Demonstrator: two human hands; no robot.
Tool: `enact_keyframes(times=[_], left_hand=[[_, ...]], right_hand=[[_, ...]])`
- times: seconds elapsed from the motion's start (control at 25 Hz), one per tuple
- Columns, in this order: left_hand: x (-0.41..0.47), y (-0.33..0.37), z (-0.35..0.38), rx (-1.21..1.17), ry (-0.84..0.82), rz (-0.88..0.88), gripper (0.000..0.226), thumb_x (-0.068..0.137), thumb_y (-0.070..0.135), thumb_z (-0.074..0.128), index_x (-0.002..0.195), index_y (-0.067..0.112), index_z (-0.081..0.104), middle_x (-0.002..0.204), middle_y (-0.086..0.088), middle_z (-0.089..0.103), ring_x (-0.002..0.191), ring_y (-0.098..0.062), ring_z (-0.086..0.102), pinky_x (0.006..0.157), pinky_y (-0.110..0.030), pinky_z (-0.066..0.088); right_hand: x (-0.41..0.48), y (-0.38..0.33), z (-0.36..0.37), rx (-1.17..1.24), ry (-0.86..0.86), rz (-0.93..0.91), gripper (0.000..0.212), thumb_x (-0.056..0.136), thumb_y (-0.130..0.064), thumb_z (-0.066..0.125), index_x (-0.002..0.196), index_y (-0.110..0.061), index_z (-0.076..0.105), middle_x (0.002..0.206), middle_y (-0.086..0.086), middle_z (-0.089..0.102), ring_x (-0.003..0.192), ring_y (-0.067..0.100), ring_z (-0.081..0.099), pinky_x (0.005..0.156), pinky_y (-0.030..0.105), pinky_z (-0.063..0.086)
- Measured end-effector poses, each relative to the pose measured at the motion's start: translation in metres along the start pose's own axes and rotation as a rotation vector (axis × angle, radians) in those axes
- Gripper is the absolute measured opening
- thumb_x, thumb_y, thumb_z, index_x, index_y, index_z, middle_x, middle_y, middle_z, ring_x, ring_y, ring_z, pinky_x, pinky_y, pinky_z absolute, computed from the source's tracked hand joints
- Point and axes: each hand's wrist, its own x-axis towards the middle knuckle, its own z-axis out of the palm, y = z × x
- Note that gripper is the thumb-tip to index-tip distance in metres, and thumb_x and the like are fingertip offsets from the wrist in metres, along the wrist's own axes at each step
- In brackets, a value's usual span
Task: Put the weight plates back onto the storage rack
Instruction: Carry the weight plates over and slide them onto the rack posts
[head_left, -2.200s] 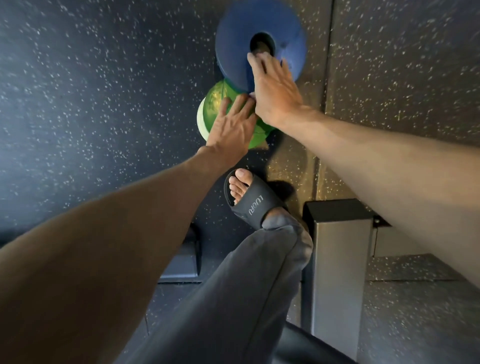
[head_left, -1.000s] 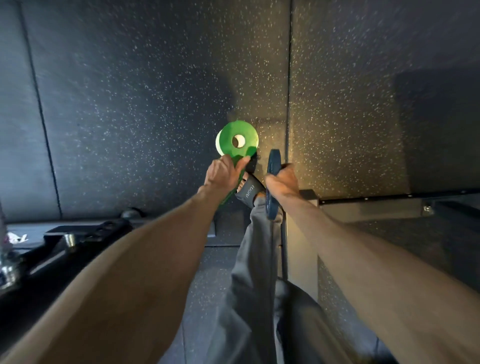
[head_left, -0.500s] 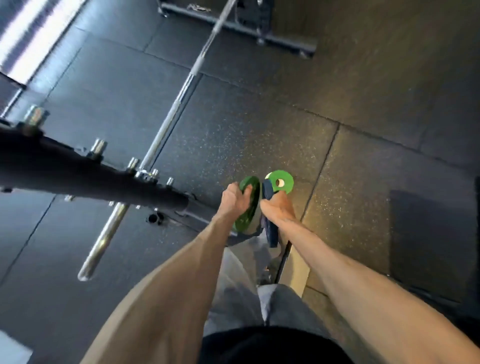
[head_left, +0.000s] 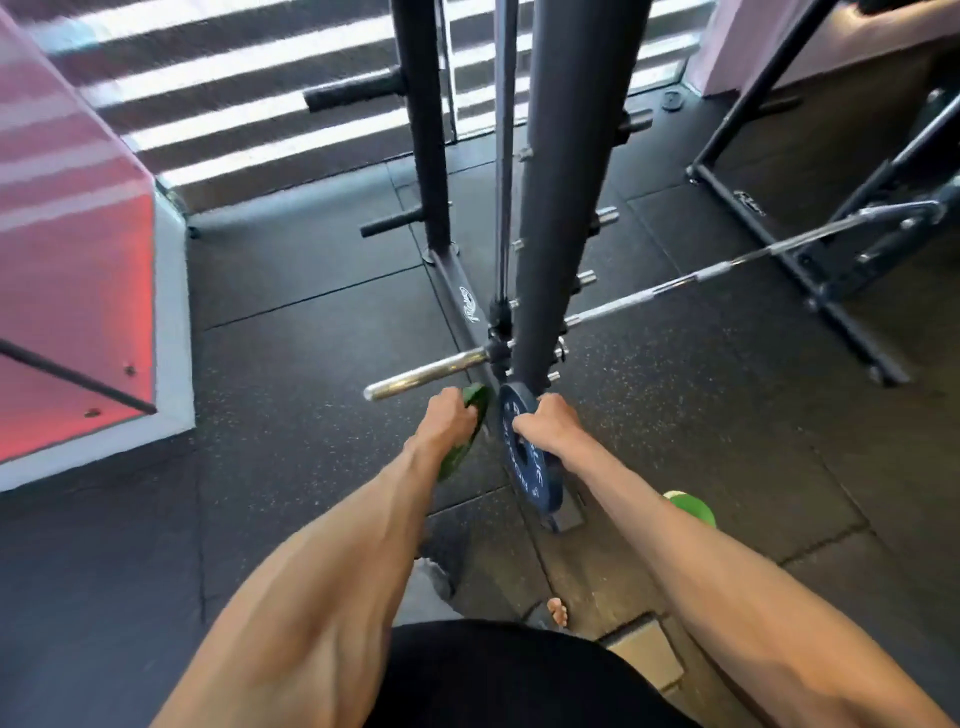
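While both plates hang on edge ahead of us, we log the rack first: upper peg and lower peg jut leftward from the black upright, long axes roughly level, both bare, lying beyond and above the hands. A chrome barbell sleeve crosses the floor between pegs and hands. Left hand: fingers curled over the rim of the green plate, much of it hidden by hand and wrist, bore not visible. Just beside it, with a gap, the blue plate: larger, white lettering, face and bore turned left. Right hand: fingers wrapped over its upper rim. A second green plate lies on the floor, partly behind the right forearm. Judgement: the left hand is nearer the pegs' free ends, so green likely loads first; its bore must line up with the peg axis, approaching from the left.
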Motion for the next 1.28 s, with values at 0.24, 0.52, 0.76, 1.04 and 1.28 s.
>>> enact_keyframes(times=[0.24,0.52,0.76,1.04,1.28], left_hand=[[0.038,-0.112,-0.127,0.032,-0.116,0.073,0.052,0.096,0.005,0.041,0.143,0.027,0.037,0.123,-0.013,0.061,0.102,-0.031,0.063,0.082,-0.03,0.048],[0.111,-0.218,-0.268,0.038,-0.225,0.1,0.036,0.086,0.031,0.074,0.11,0.011,0.057,0.106,-0.009,0.063,0.087,-0.02,0.051,0.073,-0.028,0.038],[0.198,-0.25,-0.352,0.018,-0.23,0.118,0.047,0.075,0.046,0.082,0.102,0.014,0.06,0.106,-0.005,0.065,0.097,-0.027,0.058,0.083,-0.039,0.046],[0.35,-0.231,-0.458,0.038,-0.225,0.145,0.036,0.078,0.035,0.082,0.096,0.014,0.059,0.099,-0.001,0.062,0.09,-0.019,0.055,0.074,-0.03,0.039],[0.471,-0.175,-0.553,0.089,-0.211,0.197,0.04,0.079,0.036,0.081,0.089,0.011,0.051,0.089,-0.003,0.055,0.08,-0.02,0.049,0.059,-0.027,0.038]], right_hand=[[0.022,-0.144,0.09,-0.36,-0.18,-0.25,0.033,0.081,-0.017,0.063,0.111,-0.005,0.066,0.109,0.014,0.072,0.101,0.033,0.068,0.078,0.031,0.052],[0.055,-0.295,0.178,-0.543,-0.319,-0.403,0.021,0.08,-0.019,0.07,0.101,-0.015,0.071,0.098,0.006,0.074,0.087,0.024,0.067,0.071,0.028,0.049],[0.117,-0.373,0.212,-0.489,-0.29,-0.437,0.02,0.087,-0.026,0.072,0.102,-0.013,0.069,0.101,0.008,0.073,0.086,0.023,0.064,0.075,0.031,0.049],[0.244,-0.501,0.214,-0.472,-0.226,-0.524,0.017,0.087,-0.029,0.072,0.098,-0.018,0.066,0.099,0.006,0.072,0.089,0.024,0.064,0.074,0.03,0.045],[0.336,-0.602,0.182,-0.352,-0.15,-0.495,0.01,0.085,-0.029,0.072,0.089,-0.024,0.065,0.091,-0.001,0.071,0.085,0.021,0.067,0.079,0.034,0.054]])
